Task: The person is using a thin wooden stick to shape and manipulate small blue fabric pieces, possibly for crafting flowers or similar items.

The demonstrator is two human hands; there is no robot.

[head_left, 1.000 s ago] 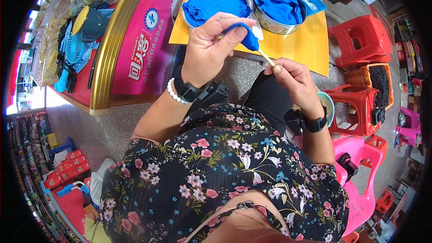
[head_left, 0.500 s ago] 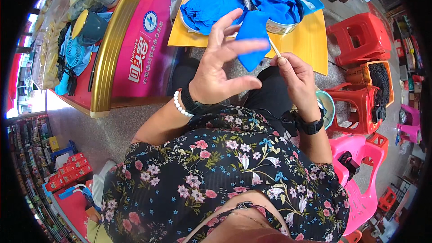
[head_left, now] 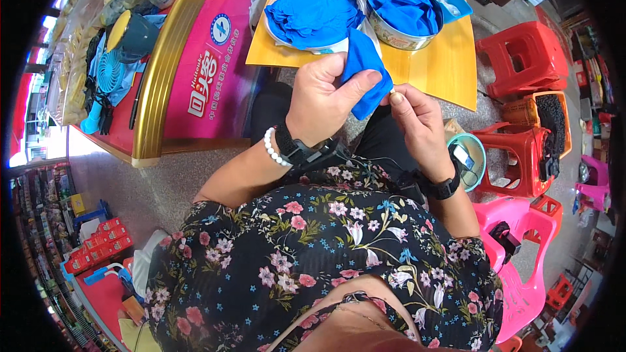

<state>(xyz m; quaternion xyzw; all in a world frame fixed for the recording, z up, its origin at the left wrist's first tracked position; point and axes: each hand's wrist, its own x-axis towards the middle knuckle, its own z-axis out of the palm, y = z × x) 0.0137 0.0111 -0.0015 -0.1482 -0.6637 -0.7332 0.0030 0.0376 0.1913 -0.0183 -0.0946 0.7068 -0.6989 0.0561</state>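
A blue piece of thin fabric point(head_left: 365, 65) hangs in front of me, just off the near edge of the yellow table. My left hand point(head_left: 318, 101) is closed on it, the thumb pressing its face and the fingers behind. A short bit of a thin pale stick point(head_left: 392, 93) shows at the fabric's lower right edge, and my right hand point(head_left: 420, 117) pinches that end. The fabric covers the rest of the stick. Beyond my hands, a heap of blue fabric point(head_left: 313, 14) lies in a round tray, and more fills a round tin point(head_left: 407, 42).
The yellow table point(head_left: 450, 68) also bears a light-blue plastic scoop point(head_left: 450, 0). At left stands a gold-edged pink counter point(head_left: 153, 78) with a small fan point(head_left: 111, 75) on it. Red stools point(head_left: 521, 52), a pink chair point(head_left: 521, 274) and a turquoise basin point(head_left: 473, 156) are at right.
My left hand was spread and blurred over the fabric; now it has closed on it. More of the stick showed before. My right hand has moved slightly down and left.
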